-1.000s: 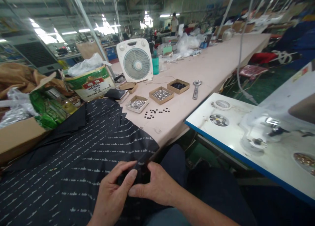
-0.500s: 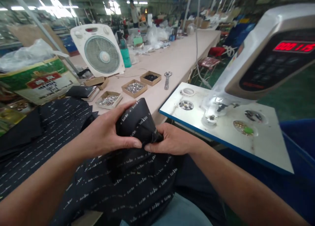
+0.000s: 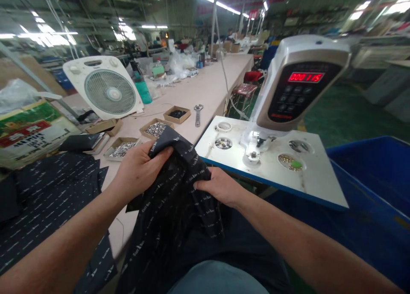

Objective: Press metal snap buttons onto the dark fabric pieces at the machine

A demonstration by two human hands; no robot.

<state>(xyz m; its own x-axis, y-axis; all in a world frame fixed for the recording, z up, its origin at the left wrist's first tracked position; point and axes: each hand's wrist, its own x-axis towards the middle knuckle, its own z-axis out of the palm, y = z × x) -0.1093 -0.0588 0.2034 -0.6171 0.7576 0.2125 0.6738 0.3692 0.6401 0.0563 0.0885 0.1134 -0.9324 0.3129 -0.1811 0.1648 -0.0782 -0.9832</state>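
A dark fabric piece [image 3: 173, 200] printed with rows of small white lettering hangs between my hands, draping down toward my lap. My left hand [image 3: 141, 168] pinches its upper left edge between thumb and fingers. My right hand [image 3: 221, 185] grips the right side of the same fabric, thumb on top, with some fingers hidden behind it. To the right of my hands stands a press machine [image 3: 288, 93] with a red lit counter, above a white work plate [image 3: 224, 157] with round cups of small metal parts. More printed fabric [image 3: 54, 200] lies stacked at the left.
Small boxes of metal pieces [image 3: 123, 149] and a box of black pieces [image 3: 177, 114] sit on the table [image 3: 205, 93] beyond my hands, beside an adjustable wrench [image 3: 198, 114]. Farther back are a box fan [image 3: 110, 91] and a teal bottle [image 3: 143, 91]. A blue bin [image 3: 378, 174] stands at right.
The view has turned to the right. The fabric, earlier folded into a compact shape, is now opened out and hangs loosely. My hands have moved apart, still holding it.
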